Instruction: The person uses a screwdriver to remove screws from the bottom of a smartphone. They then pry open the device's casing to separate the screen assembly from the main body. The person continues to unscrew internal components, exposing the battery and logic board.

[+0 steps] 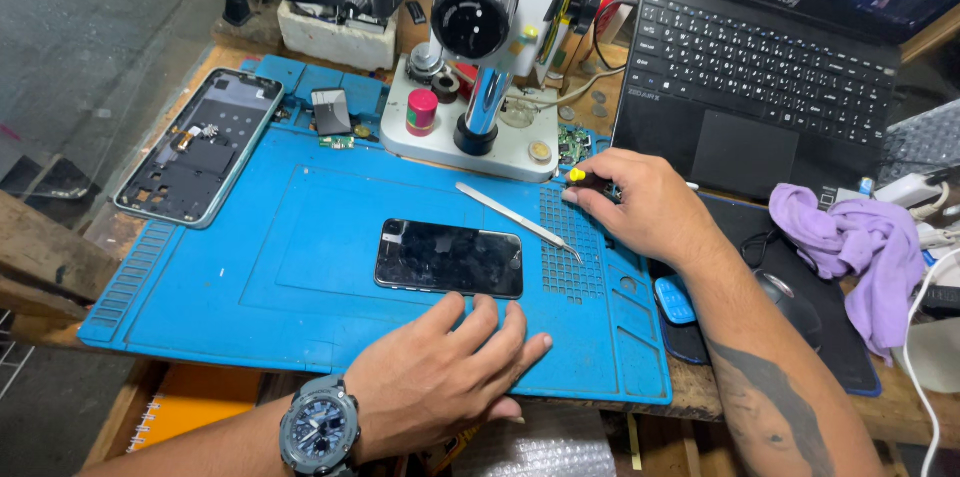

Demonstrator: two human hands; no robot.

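Smartphone (449, 258), dark screen up, lies flat near the middle of the blue repair mat (300, 237) on the bench (700, 397). My left hand (440, 372) rests palm down on the mat just below the phone, its fingers (480, 322) spread loosely, holding nothing, tips close to the phone's lower edge. My right hand (640, 207) sits at the mat's right side, fingers closed round a small yellow-tipped screwdriver (590, 178). Metal tweezers (520, 220) lie between phone and right hand. A disassembled phone frame (198, 147) lies at far left.
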